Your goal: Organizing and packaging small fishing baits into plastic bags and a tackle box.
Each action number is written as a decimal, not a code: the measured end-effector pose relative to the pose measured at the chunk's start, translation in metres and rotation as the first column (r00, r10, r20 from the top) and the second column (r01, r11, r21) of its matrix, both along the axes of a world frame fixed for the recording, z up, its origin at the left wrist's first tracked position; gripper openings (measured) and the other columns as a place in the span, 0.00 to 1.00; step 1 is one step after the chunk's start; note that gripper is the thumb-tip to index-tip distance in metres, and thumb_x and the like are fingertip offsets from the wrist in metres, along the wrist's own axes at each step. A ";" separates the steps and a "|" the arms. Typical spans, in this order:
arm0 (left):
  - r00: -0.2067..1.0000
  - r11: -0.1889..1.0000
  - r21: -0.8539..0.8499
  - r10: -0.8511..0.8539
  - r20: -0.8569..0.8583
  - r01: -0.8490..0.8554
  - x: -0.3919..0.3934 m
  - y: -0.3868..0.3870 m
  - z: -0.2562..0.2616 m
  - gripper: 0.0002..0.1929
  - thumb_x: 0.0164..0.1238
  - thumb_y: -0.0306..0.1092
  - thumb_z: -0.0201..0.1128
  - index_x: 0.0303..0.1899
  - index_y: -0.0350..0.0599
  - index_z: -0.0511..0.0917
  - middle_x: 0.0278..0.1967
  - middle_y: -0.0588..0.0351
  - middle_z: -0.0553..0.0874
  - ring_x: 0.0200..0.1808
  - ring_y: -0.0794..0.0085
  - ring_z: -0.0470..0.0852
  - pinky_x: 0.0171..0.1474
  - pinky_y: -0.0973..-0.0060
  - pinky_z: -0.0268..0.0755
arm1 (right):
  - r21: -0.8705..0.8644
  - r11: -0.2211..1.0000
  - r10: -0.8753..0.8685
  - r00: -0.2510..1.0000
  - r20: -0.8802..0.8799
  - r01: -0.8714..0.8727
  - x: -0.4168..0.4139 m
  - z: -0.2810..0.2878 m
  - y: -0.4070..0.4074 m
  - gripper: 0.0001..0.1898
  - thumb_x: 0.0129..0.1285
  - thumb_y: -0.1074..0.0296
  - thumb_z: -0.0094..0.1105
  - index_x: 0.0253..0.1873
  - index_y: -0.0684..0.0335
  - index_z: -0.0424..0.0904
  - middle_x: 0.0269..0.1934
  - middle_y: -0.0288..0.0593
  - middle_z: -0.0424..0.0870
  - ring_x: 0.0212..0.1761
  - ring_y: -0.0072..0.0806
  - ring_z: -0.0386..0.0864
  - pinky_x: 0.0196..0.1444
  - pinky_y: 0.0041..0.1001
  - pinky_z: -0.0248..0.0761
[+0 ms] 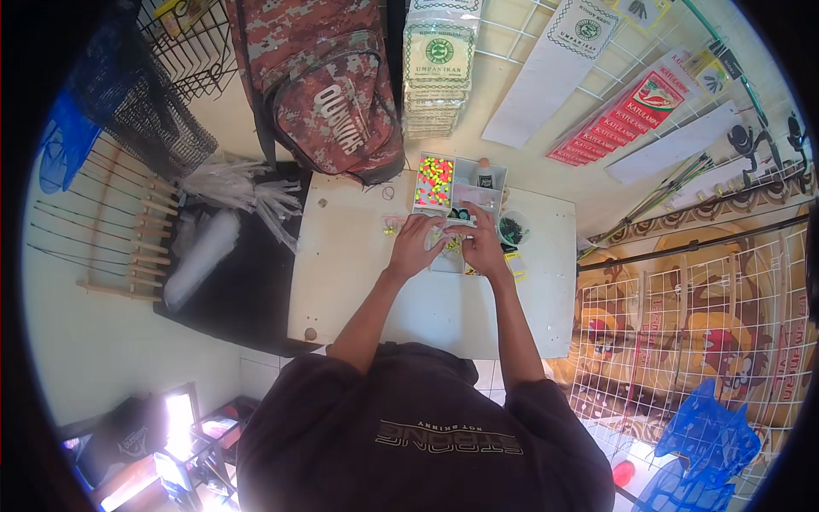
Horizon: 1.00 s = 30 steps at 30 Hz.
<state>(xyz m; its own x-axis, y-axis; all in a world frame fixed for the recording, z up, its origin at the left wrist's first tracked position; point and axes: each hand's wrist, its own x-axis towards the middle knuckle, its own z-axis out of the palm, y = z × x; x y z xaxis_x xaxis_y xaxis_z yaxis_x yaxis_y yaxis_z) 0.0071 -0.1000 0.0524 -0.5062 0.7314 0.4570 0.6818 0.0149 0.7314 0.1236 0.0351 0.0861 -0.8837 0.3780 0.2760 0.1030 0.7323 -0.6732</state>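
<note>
Both of my hands meet above the near part of a white divided tray (pixel 503 192) on the table. My left hand (pixel 414 248) is at the tray's left side, thumb and fingers curved inward. From the right, my right hand (pixel 481 246) reaches in, its fingertips close to the left ones. Whether anything small is pinched between them cannot be made out. Small yellow beads (pixel 453 244) show below the fingers. Pink and yellow bead-like pieces (pixel 435 183) fill the far left compartment. A small bottle (pixel 485 179) stands in the far right one. My hands hide much of the nearer compartments.
Right of the tray is a plastic cup (pixel 528 234) of dark small pieces. A clear packet (pixel 389 228) with yellow bits lies left on the white table (pixel 349 275). A camouflage backpack (pixel 339 96) hangs behind. Printed packets (pixel 439 70) hang from a wire grid (pixel 505 35).
</note>
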 end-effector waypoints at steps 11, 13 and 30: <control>1.000 1.000 0.004 0.003 0.007 -0.003 0.001 0.000 0.000 0.20 0.55 0.33 0.70 0.50 0.45 0.76 0.43 0.53 0.82 0.51 0.58 0.76 0.55 0.64 0.69 | 0.051 0.998 -0.032 0.998 -0.055 0.034 0.000 -0.008 0.002 0.27 0.42 0.88 0.46 0.45 0.52 0.85 0.61 0.48 0.70 0.62 0.47 0.66 0.66 0.38 0.62; 1.000 1.000 0.004 -0.008 0.014 0.008 0.000 0.001 0.000 0.20 0.55 0.32 0.70 0.50 0.45 0.76 0.43 0.54 0.82 0.51 0.59 0.76 0.55 0.64 0.70 | -0.011 0.999 -0.031 1.000 -0.003 0.031 -0.001 -0.006 -0.001 0.27 0.42 0.87 0.47 0.44 0.52 0.86 0.62 0.48 0.69 0.63 0.47 0.65 0.66 0.39 0.61; 1.000 1.000 -0.024 -0.005 0.011 0.005 0.001 -0.001 0.001 0.20 0.55 0.33 0.70 0.50 0.46 0.75 0.44 0.55 0.82 0.52 0.59 0.76 0.56 0.64 0.69 | -0.021 0.999 -0.037 0.998 -0.050 0.036 0.001 -0.010 0.003 0.25 0.43 0.87 0.48 0.41 0.52 0.87 0.62 0.47 0.70 0.63 0.47 0.64 0.64 0.37 0.63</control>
